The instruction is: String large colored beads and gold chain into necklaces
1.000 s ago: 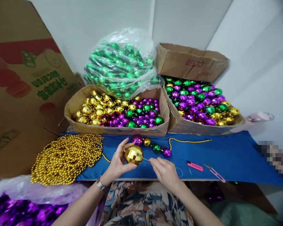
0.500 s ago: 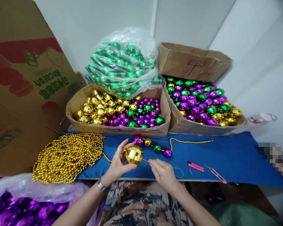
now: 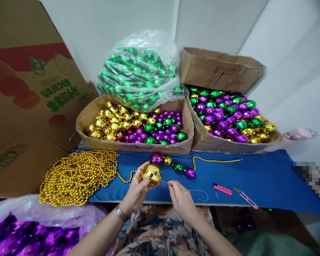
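Observation:
My left hand (image 3: 137, 188) is wrapped round a large gold faceted ball (image 3: 151, 174), its thumb lying across the front. A thin needle (image 3: 164, 182) runs from the ball's right side to the pinched fingertips of my right hand (image 3: 181, 199). White thread (image 3: 202, 195) loops near those fingertips and trails over the cloth to the right. Just behind the gold ball lies a purple ball (image 3: 156, 158), strung in a row with a small gold ball (image 3: 168, 160), a green ball (image 3: 178, 167) and another purple ball (image 3: 190, 173). A gold bead chain (image 3: 216, 160) extends from that row.
On the blue cloth (image 3: 272, 170) lie a pink cutter (image 3: 222, 189), thread snips (image 3: 245, 197) and heaped gold bead chain (image 3: 80, 177). Behind stand two cardboard boxes (image 3: 138, 146) (image 3: 229, 145) of coloured balls and a bag of green balls (image 3: 141, 74). Purple balls fill a bag (image 3: 37, 238) at lower left.
My left hand has closed further round the gold ball, its thumb moving up onto the front. The right hand keeps its pinch beside the ball. The view has shifted slightly.

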